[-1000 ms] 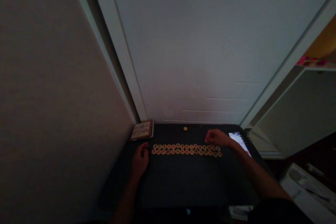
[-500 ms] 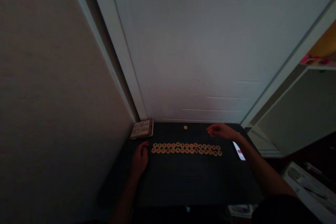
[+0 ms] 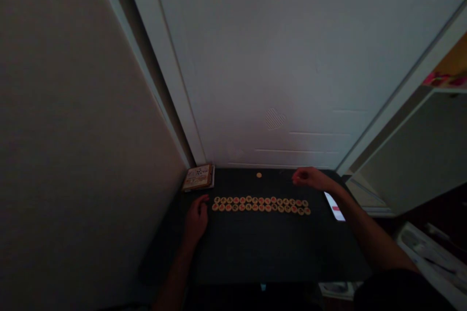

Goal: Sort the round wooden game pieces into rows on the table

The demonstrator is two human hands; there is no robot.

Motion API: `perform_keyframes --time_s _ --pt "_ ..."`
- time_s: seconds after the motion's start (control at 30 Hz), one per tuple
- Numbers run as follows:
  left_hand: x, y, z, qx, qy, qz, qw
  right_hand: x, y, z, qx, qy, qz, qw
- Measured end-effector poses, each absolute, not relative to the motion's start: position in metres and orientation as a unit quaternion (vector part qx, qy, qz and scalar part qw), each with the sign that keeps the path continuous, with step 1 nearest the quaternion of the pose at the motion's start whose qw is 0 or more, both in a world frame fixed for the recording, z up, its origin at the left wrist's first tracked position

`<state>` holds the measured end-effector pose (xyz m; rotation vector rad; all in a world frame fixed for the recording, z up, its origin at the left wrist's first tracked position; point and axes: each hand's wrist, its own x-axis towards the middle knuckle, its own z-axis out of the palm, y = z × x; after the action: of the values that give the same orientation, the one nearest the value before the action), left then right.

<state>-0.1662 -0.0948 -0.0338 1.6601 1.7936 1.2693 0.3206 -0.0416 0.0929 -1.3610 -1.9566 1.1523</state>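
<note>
Two long rows of round wooden game pieces (image 3: 261, 204) with red and dark marks lie across the dark table (image 3: 255, 248). My left hand (image 3: 196, 218) rests on the table at the rows' left end, fingers loosely stretched, fingertips just short of the first pieces, holding nothing. My right hand (image 3: 310, 178) hovers behind the rows' right end near the table's back edge. Its fingers are drawn together and point left; the dim light hides what, if anything, is in them. A single loose piece (image 3: 259, 175) lies alone at the back, left of my right hand.
A small printed box (image 3: 198, 177) sits at the table's back left corner. A lit phone (image 3: 334, 206) lies at the right edge under my right forearm. A white door (image 3: 277, 68) stands behind the table, a wall on the left, shelving on the right.
My right hand has lifted off the right end of the rows and moved back toward the table's far edge. The left hand has stayed in place.
</note>
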Motion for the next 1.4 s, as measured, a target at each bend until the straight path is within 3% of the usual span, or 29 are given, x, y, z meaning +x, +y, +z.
perform_keyframes --time_s 0.63,1.4 --pt "-0.163 -0.093 -0.033 0.641 0.633 0.408 0.152 0.319 -0.049 0.097 -0.521 -0.725 0.39 0.224" --pt "-0.161 -0.094 -0.03 0.655 0.635 0.385 0.138 0.359 -0.077 0.046 -0.656 -0.633 0.409 0.042"
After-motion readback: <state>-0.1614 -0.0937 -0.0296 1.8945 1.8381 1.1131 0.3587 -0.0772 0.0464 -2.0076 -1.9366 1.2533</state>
